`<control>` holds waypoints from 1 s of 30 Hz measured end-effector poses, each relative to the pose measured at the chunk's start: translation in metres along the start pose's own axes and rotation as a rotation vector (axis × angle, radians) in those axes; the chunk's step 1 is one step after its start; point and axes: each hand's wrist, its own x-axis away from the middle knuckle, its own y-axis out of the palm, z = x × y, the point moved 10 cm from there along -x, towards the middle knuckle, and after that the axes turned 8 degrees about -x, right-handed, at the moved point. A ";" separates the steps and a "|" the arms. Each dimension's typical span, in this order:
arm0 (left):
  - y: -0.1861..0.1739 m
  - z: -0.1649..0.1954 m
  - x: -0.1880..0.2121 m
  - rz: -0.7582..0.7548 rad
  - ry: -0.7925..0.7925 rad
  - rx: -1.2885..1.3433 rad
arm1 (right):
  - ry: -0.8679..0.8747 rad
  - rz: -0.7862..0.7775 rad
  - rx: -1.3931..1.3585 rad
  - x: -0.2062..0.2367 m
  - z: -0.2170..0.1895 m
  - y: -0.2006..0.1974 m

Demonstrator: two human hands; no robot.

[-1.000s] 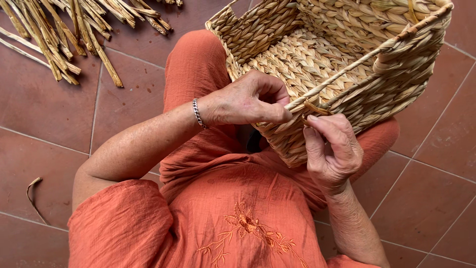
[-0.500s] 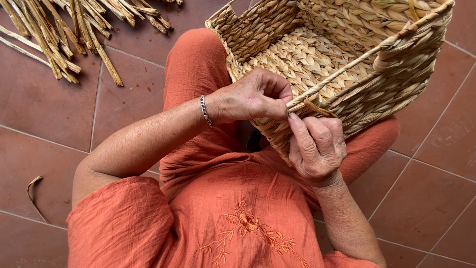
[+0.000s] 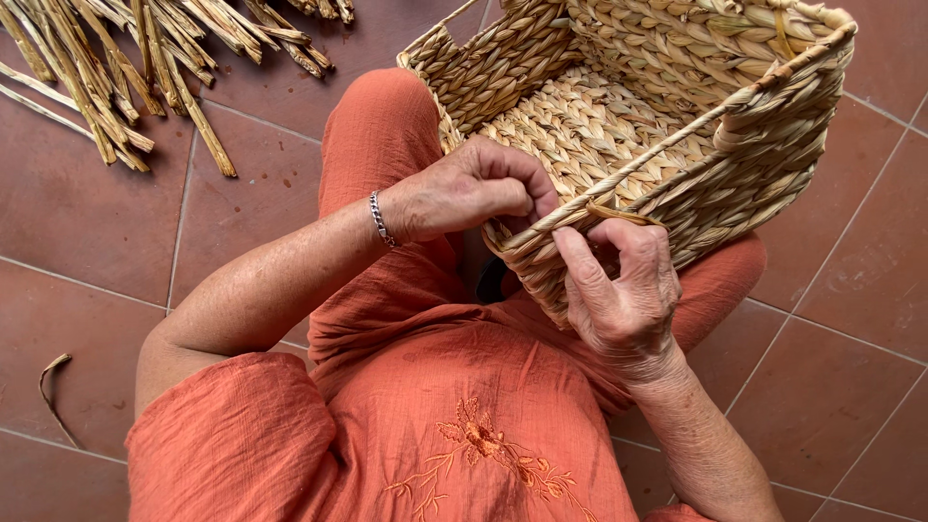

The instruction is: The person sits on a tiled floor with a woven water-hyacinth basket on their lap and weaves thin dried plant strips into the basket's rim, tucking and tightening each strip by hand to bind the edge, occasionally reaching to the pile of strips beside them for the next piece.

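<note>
a woven straw basket (image 3: 619, 126) rests tilted on the person's lap, its open side facing the camera, over orange trousers (image 3: 387, 126). the left hand (image 3: 464, 193) is curled closed at the near rim, fingers pinching the edge of the weave beside a thin bare rod that runs along the rim. the right hand (image 3: 623, 290) presses against the basket's outer wall just below that rim, its fingertips closed on a flat straw strand (image 3: 619, 215) looped over the rod. a silver bracelet (image 3: 380, 218) sits on the left wrist. a bundle of loose dried stalks (image 3: 126, 58) lies on the terracotta floor tiles (image 3: 87, 232), well apart from the hands
</note>
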 end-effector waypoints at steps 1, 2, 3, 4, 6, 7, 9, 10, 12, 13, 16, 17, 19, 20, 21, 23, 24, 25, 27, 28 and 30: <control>0.000 -0.002 0.001 0.002 -0.008 -0.028 | 0.013 -0.013 -0.036 0.000 0.001 -0.001; 0.001 0.002 0.002 -0.020 0.031 -0.036 | 0.023 -0.020 -0.041 0.000 0.000 -0.001; 0.002 0.006 0.002 -0.043 0.072 -0.048 | 0.031 -0.023 -0.045 0.000 0.001 -0.001; 0.003 0.010 0.003 -0.065 0.115 -0.063 | 0.037 -0.025 -0.046 -0.001 0.001 0.000; 0.002 0.012 0.002 -0.046 0.152 -0.140 | -0.018 -0.047 0.074 -0.003 -0.005 0.003; 0.001 0.013 0.002 -0.037 0.167 -0.179 | -0.043 -0.056 0.132 -0.004 -0.008 0.005; 0.000 0.012 0.001 -0.012 0.173 -0.208 | -0.039 -0.075 0.172 -0.004 -0.010 0.006; -0.001 0.013 0.001 0.001 0.181 -0.224 | -0.040 -0.083 0.197 -0.005 -0.010 0.006; 0.000 0.017 0.002 0.024 0.243 -0.283 | -0.005 -0.041 0.039 -0.008 -0.008 -0.001; 0.000 0.019 0.002 0.036 0.274 -0.315 | 0.011 -0.019 -0.042 -0.009 -0.005 -0.004; 0.000 0.025 0.004 0.075 0.339 -0.325 | 0.146 0.091 -0.175 -0.009 0.005 -0.014; 0.000 0.025 0.003 0.072 0.340 -0.318 | 0.152 0.083 -0.177 -0.010 0.006 -0.013; 0.000 0.025 0.003 0.061 0.345 -0.311 | 0.164 0.075 -0.178 -0.011 0.007 -0.011; 0.000 0.027 0.004 0.065 0.355 -0.346 | 0.148 0.070 -0.151 -0.013 0.005 -0.011; 0.000 0.028 0.004 0.068 0.366 -0.380 | 0.132 0.063 -0.123 -0.014 0.003 -0.010; -0.002 0.025 0.002 0.082 0.313 -0.420 | 0.110 0.054 -0.097 -0.016 0.000 -0.011; -0.004 0.019 0.000 0.094 0.249 -0.428 | 0.101 0.053 -0.100 -0.016 -0.001 -0.012; -0.006 0.014 -0.002 0.104 0.184 -0.435 | 0.093 0.051 -0.103 -0.017 -0.003 -0.014; -0.006 0.032 0.001 0.145 0.348 -0.606 | 0.063 0.019 -0.072 -0.018 -0.009 -0.018; -0.006 0.040 0.005 0.164 0.429 -0.693 | 0.048 0.004 -0.057 -0.018 -0.012 -0.021; -0.017 0.033 0.001 0.207 0.305 -1.029 | 0.008 0.088 0.054 -0.020 -0.013 -0.035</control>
